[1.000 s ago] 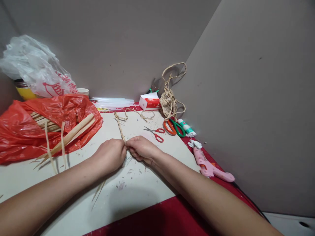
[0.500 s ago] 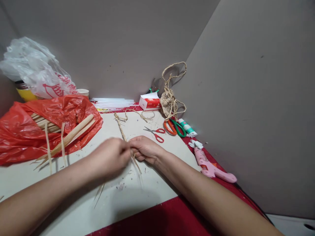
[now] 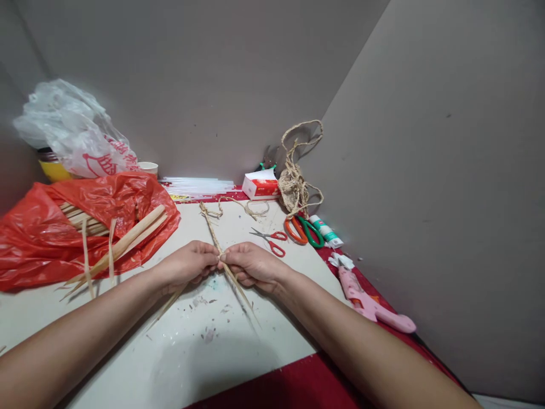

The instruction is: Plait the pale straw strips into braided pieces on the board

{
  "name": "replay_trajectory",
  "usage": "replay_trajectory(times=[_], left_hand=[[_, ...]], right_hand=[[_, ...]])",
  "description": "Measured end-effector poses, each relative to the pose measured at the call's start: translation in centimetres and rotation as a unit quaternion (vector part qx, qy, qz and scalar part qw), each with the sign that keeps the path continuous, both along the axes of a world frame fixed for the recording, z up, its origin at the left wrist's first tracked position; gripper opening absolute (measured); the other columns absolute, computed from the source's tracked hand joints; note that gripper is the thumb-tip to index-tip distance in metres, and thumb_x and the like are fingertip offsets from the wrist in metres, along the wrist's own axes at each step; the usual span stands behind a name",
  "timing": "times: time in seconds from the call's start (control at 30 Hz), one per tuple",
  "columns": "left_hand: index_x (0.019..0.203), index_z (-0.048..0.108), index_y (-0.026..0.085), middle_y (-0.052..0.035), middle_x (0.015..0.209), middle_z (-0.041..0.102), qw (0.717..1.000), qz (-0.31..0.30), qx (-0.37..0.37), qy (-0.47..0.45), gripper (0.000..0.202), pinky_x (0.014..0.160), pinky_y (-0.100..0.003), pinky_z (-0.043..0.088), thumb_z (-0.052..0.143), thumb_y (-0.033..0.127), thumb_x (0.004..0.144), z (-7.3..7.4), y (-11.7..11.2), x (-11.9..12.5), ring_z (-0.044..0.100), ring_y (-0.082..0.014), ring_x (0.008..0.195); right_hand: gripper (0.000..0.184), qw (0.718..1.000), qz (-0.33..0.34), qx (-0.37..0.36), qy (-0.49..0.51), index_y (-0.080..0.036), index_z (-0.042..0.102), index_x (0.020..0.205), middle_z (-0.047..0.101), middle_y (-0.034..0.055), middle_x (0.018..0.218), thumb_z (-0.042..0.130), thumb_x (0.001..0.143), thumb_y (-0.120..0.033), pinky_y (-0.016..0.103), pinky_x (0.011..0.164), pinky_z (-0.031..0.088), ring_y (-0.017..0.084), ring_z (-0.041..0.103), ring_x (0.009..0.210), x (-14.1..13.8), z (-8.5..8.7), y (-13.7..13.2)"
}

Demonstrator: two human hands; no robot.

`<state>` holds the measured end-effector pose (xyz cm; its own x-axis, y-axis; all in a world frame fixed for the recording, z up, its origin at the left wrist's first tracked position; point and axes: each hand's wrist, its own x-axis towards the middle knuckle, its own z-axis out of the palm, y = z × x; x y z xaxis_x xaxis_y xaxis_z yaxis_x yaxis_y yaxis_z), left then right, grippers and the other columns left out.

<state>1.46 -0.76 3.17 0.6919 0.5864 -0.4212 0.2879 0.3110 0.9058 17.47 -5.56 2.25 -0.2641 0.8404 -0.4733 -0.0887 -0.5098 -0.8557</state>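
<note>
A thin braid of pale dry straw (image 3: 212, 230) runs from the far part of the white board down to my fingers. My left hand (image 3: 189, 262) pinches it from the left, and my right hand (image 3: 251, 262) pinches it from the right, their fingertips almost touching. Loose straw strands (image 3: 239, 291) trail toward me below the right fingers. More strands (image 3: 167, 309) stick out under my left hand. The curled fingers hide part of the straw between them.
Red-handled scissors (image 3: 272, 241) lie beyond my right hand, near orange and green scissor handles (image 3: 313, 232). A pink glue gun (image 3: 370, 304) rests at right. At left, a red plastic bag (image 3: 38, 238) holds straw strips. A coiled straw braid (image 3: 293, 184) leans on the wall.
My left hand, blurred before, has come to rest with its fingertips at the braid beside my right hand's. The whole view has shifted slightly, with things appearing a little lower.
</note>
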Motion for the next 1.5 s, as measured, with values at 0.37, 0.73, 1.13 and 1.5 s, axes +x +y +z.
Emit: replay_trajectory(times=[0.37, 0.73, 1.13, 1.5], left_hand=[[0.061, 0.055, 0.015, 0.0025, 0.053, 0.049, 0.968, 0.012, 0.241, 0.066, 0.019, 0.052, -0.021, 0.030, 0.049, 0.029, 0.073, -1.8, 0.3, -0.1, 0.038, -0.0090, 0.050], [0.066, 0.049, 0.016, 0.0075, 0.050, 0.035, 0.992, 0.019, 0.124, 0.032, 0.021, 0.044, -0.020, 0.019, 0.051, 0.035, 0.074, -1.8, 0.0, 0.1, 0.024, -0.0054, 0.043], [0.060, 0.049, 0.015, 0.0061, 0.051, 0.038, 0.984, 0.041, 0.166, 0.047, 0.022, 0.046, -0.020, 0.021, 0.053, 0.036, 0.067, -2.0, 0.1, 0.2, 0.028, -0.0056, 0.047], [0.061, 0.053, 0.015, 0.0059, 0.046, 0.042, 0.996, 0.051, 0.067, 0.020, 0.014, 0.039, -0.021, 0.014, 0.052, 0.027, 0.069, -1.6, 0.0, 0.2, 0.025, -0.0038, 0.037]], right_hand=[[0.014, 0.978, 0.016, 0.115, -0.173, -0.014, 0.056, 0.068, 0.036, -0.0079, 0.045, 0.051, 0.077, -0.024, 0.019, 0.037, 0.018, 0.004, 0.026, 0.037, 0.0, -0.5, -0.3], [0.023, 0.895, 0.050, 0.253, -0.363, -0.016, 0.042, 0.059, 0.036, -0.0043, 0.055, 0.046, 0.079, -0.026, 0.020, 0.049, 0.025, 0.008, 0.033, 0.054, -0.2, -0.4, -0.4], [0.020, 0.854, 0.064, 0.283, -0.431, -0.015, 0.051, 0.062, 0.053, -0.0004, 0.057, 0.048, 0.080, -0.022, 0.021, 0.052, 0.031, 0.009, 0.044, 0.054, 0.1, 0.4, -0.6], [0.022, 0.965, -0.023, 0.082, -0.246, -0.016, 0.052, 0.071, 0.061, 0.0008, 0.053, 0.039, 0.085, -0.024, 0.019, 0.035, 0.029, 0.007, 0.039, 0.030, -2.5, 0.4, -1.6]])
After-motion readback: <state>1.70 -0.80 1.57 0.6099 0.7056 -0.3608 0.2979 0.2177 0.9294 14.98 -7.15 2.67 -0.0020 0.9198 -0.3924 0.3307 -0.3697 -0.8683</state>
